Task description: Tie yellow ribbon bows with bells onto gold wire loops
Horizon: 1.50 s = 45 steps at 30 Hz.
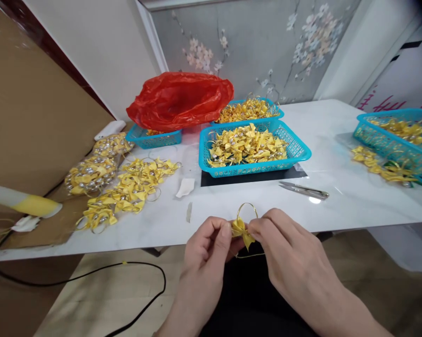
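Observation:
Just in front of the table's near edge, my left hand (209,262) pinches the left side of a yellow ribbon bow (239,227). A gold cord loop stands up from the bow, and a thin cord end trails below it. My right hand (291,257) is closed on the bow's right side, thumb and forefinger pressed together. Fingers cover part of the bow. Beyond my hands a blue basket (255,172) holds many similar yellow bows. Small thread snips (304,190) lie on the table to the right of the basket's front.
Loose bows (129,187) and bagged bows (91,174) lie at left near a yellow-and-white cylindrical tool (24,201) with a black cable. A red plastic bag (181,100) covers a small basket behind. Another blue basket (396,140) stands at right. Paper scraps lie mid-table.

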Each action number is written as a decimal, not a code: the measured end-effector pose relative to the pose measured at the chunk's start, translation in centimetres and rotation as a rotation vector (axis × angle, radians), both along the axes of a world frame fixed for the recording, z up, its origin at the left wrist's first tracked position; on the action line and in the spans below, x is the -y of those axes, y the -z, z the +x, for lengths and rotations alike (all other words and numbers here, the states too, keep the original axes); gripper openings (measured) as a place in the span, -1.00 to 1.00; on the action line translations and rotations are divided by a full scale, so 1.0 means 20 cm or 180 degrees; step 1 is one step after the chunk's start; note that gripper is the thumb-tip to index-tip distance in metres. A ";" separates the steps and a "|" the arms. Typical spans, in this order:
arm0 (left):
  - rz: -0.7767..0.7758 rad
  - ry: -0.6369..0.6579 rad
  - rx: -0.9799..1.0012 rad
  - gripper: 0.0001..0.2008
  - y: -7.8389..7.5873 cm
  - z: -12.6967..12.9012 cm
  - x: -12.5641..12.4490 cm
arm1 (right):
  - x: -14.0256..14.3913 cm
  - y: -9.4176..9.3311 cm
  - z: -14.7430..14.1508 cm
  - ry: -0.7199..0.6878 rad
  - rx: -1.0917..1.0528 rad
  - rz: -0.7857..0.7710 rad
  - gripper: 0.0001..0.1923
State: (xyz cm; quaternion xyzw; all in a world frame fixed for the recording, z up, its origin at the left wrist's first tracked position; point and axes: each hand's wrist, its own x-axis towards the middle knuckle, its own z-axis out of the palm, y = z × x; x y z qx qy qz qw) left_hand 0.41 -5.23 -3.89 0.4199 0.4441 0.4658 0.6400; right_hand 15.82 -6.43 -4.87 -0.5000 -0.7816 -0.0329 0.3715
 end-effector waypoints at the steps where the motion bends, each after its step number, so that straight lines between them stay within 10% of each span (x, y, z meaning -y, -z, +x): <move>1: -0.0029 -0.0001 0.0006 -0.75 0.00 0.00 0.00 | 0.00 0.00 0.00 -0.0014 0.0004 -0.0030 -0.76; 12: 0.0317 0.0080 -0.0836 -0.75 0.00 0.00 0.02 | 0.00 -0.02 -0.03 -0.0010 0.0195 0.0025 -0.75; 21: 0.0042 -0.0151 -0.0140 -0.73 0.03 0.02 0.02 | 0.00 -0.02 -0.02 -0.0081 0.0403 0.0066 -0.69; 39: 0.0224 0.0150 -0.1134 -0.78 0.01 0.01 0.03 | -0.02 -0.05 0.00 -0.0881 -0.1155 -0.1616 -0.78; 45: 0.0191 0.0167 -0.0950 -0.80 0.01 0.03 0.02 | -0.03 -0.03 -0.02 -0.0758 -0.1488 -0.1238 -0.80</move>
